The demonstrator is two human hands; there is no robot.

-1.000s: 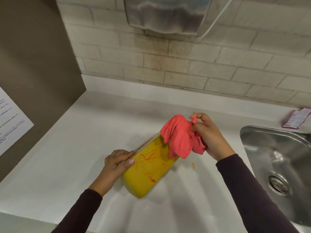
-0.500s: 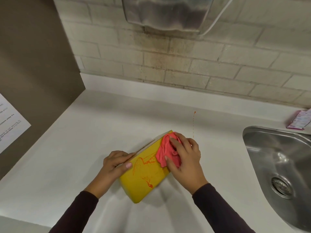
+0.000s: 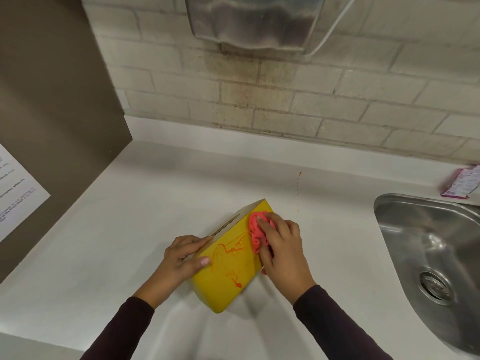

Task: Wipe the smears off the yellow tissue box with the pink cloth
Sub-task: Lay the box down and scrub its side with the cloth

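Wiping under way: right hand (image 3: 281,252) presses bunched pink cloth (image 3: 257,231) on yellow tissue box (image 3: 228,266), tilted on table (image 3: 104,242); left hand (image 3: 181,258) fingers clamp its top edge. Next: drag cloth over orange smears (image 3: 228,255).

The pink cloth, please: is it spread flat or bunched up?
Bunched up: the pink cloth sits wadded in ridges under the right hand.

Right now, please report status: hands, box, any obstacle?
Left hand steadies box. Right hand presses cloth on its far end. Orange smears remain mid-face. Nothing in the way.
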